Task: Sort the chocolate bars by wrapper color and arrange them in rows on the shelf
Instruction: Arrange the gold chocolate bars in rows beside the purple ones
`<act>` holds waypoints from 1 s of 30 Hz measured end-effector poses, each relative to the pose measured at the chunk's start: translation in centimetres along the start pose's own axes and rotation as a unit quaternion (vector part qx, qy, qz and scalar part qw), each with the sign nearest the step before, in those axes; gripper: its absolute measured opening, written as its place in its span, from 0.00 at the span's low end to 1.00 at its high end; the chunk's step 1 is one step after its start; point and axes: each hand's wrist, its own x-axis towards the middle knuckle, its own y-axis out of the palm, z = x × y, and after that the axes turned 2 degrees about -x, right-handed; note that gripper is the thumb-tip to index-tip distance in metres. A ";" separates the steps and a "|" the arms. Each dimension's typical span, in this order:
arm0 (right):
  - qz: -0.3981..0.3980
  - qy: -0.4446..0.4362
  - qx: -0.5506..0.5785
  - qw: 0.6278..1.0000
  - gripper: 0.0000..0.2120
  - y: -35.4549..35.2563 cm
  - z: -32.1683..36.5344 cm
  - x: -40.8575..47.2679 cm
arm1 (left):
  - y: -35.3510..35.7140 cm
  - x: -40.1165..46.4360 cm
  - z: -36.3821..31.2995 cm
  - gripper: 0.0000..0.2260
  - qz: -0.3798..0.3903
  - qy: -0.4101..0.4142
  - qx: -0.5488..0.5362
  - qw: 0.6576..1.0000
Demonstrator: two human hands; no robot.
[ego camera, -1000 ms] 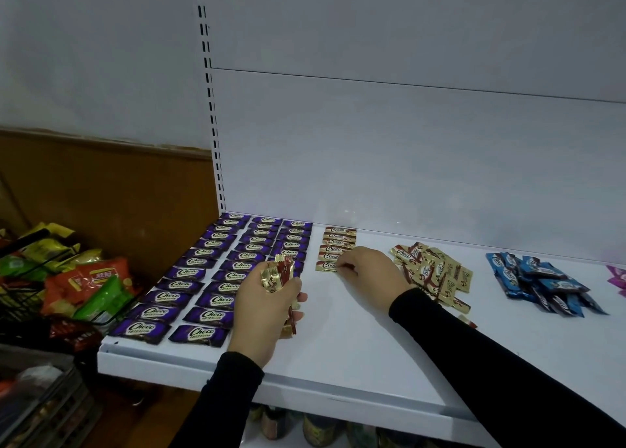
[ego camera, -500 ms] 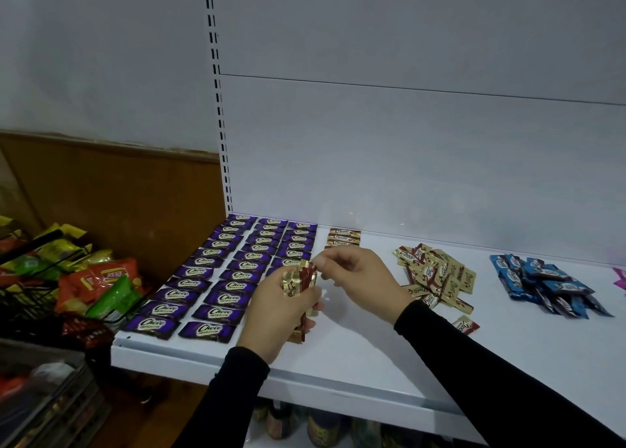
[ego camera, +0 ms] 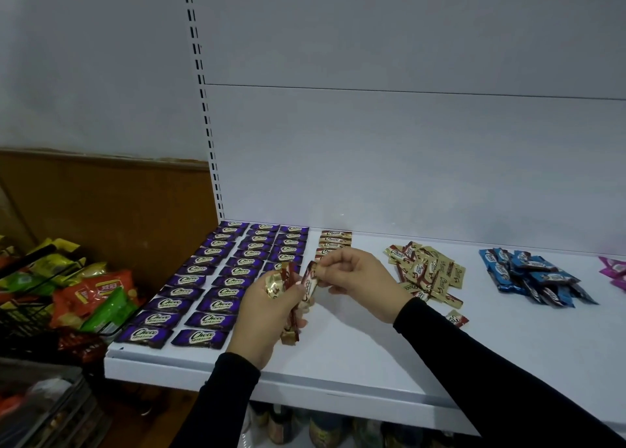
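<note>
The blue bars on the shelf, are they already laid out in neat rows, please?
No, the blue bars lie in a loose, overlapping heap on the shelf, unlike the purple bars in rows.

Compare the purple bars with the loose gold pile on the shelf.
The purple bars lie flat in three neat rows at the shelf's left end; the gold pile is a jumbled, overlapping heap further right. Purple bars all face one way; gold ones point every way. Both show "Choco" lettering.

Shop: slotted white shelf (ego camera: 338, 363), snack basket (ego camera: 40, 315).
</note>
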 end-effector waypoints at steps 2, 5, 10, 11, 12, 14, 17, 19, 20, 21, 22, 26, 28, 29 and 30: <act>-0.029 0.017 0.063 0.997 0.06 -0.8 0.0 0.2 | -0.1 0.1 -0.1 0.03 -0.028 -0.004 -0.018 0.999; -0.037 0.032 0.096 0.994 0.09 -1.8 -0.5 0.3 | -0.2 0.1 -0.2 0.03 -0.045 -0.010 -0.043 0.998; -0.043 0.044 0.076 0.995 0.09 -2.7 -1.3 0.3 | 0.0 0.2 -0.2 0.04 -0.057 -0.016 -0.045 0.997; -0.049 0.044 0.067 0.996 0.09 -2.8 -1.4 0.3 | 0.0 0.2 -0.2 0.04 -0.056 -0.017 -0.046 0.997; -0.058 0.047 0.051 0.996 0.08 -2.9 -1.7 0.5 | 0.0 0.2 -0.3 0.04 -0.057 -0.018 -0.045 0.997; -0.087 0.046 -0.048 0.994 0.06 -2.8 -2.4 0.6 | 0.0 0.1 -0.3 0.04 -0.061 -0.021 -0.040 0.997; -0.118 0.019 -0.323 0.939 0.04 -2.6 -2.7 0.4 | 0.0 0.1 -0.4 0.04 -0.058 -0.022 -0.040 0.997; -0.123 0.002 -0.440 0.889 0.08 -2.6 -2.7 0.2 | 0.0 0.1 -0.4 0.04 -0.057 -0.024 -0.043 0.997; -0.123 -0.009 -0.460 0.879 0.09 -2.7 -2.7 0.1 | 0.0 0.1 -0.4 0.04 -0.057 -0.022 -0.046 0.997; -0.118 -0.026 -0.462 0.878 0.09 -2.8 -2.7 0.1 | 0.0 0.1 -0.4 0.04 -0.058 -0.021 -0.049 0.997; -0.108 -0.048 -0.453 0.884 0.08 -2.8 -2.6 0.1 | 0.0 0.1 -0.4 0.04 -0.059 -0.020 -0.049 0.997; -0.056 -0.098 -0.417 0.902 0.05 -1.9 -2.6 -0.1 | 0.0 0.1 -0.3 0.04 -0.058 -0.019 -0.042 0.997; -0.042 -0.104 -0.431 0.896 0.06 -1.6 -2.8 0.1 | 0.0 0.1 -0.3 0.04 -0.058 -0.018 -0.042 0.997; -0.039 -0.103 -0.438 0.892 0.06 -1.5 -2.8 0.3 | -0.1 0.1 -0.3 0.04 -0.057 -0.018 -0.042 0.997; -0.040 -0.101 -0.445 0.889 0.06 -1.6 -2.8 0.4 | -0.1 0.0 -0.4 0.04 -0.056 -0.017 -0.043 0.997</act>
